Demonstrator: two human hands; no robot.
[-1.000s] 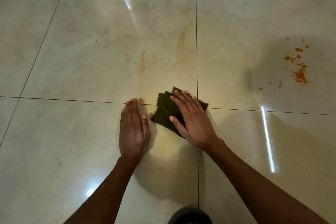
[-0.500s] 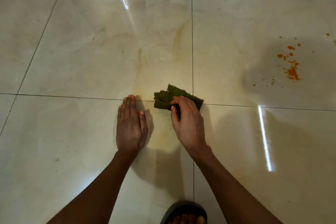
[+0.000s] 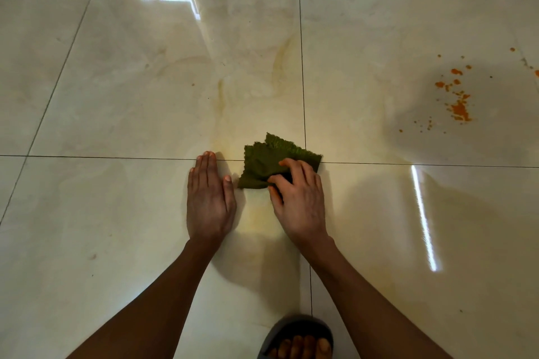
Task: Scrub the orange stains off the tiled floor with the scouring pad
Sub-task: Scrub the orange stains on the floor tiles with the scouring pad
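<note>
Our left hand (image 3: 210, 198) lies flat on the tiled floor (image 3: 131, 90), fingers straight and held together, thumb alongside, its fingertips reaching the grout line that runs across in front of us. It holds nothing. Our right hand (image 3: 297, 198) has its fingers curled over the near edge of the green scouring pad (image 3: 272, 159), thumb and forefinger pinching a crumpled fold of it. The pad sits on the floor just beside the left hand, where four tiles meet, its frayed far corner pointing away from us. Pale yellowish smears show on the tiles around and beyond the pad. The orange stains (image 3: 459, 106) lie well apart, off to the right on the far right tile, as a scatter of specks and one denser patch. A sandalled foot (image 3: 297, 338) shows at the bottom edge.
</note>
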